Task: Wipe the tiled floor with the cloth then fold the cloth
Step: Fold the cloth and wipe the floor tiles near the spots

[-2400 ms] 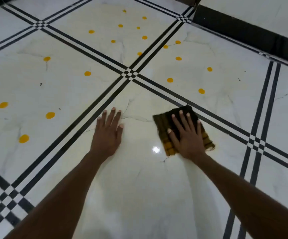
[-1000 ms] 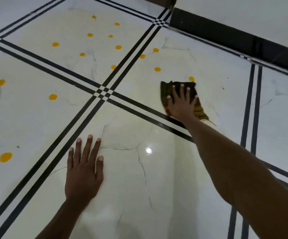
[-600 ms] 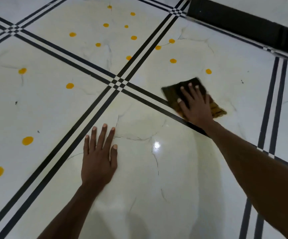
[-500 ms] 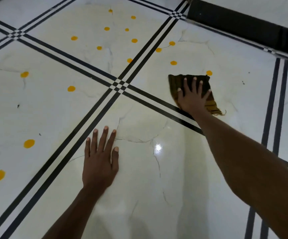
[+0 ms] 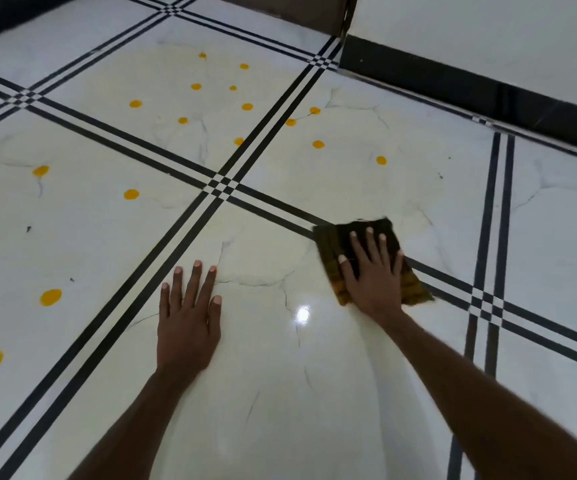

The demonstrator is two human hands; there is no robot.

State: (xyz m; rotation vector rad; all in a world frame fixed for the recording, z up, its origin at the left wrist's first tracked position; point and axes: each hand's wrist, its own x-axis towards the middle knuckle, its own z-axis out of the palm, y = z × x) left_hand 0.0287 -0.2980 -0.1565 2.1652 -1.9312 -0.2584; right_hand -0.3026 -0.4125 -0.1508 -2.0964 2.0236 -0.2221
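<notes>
A: Where is the dark brown and yellow checked cloth (image 5: 335, 251)?

B: It lies flat on the shiny white tiled floor (image 5: 280, 375), right on a double black stripe (image 5: 280, 206) between the tiles. Most of it sits on the near side of that stripe.

A: Who has it?

B: The right hand (image 5: 373, 275) is on top of the cloth. Its fingers are spread out straight and the palm pushes down (it is not grabbing or pinching the cloth).

A: And the other hand?

B: The left hand (image 5: 186, 323) is to the left of the cloth, well apart from it. It lies flat on the bare tile with straight fingers, a little spread, and holds nothing.

A: What else is near the cloth?

B: Between the hands, close to the cloth, there is a bright spot of light (image 5: 302, 314). Round yellow spots (image 5: 318, 144) dot the tiles beyond the cloth and far to its left. Beyond the cloth and to its right runs a black strip along the wall (image 5: 488, 95).
</notes>
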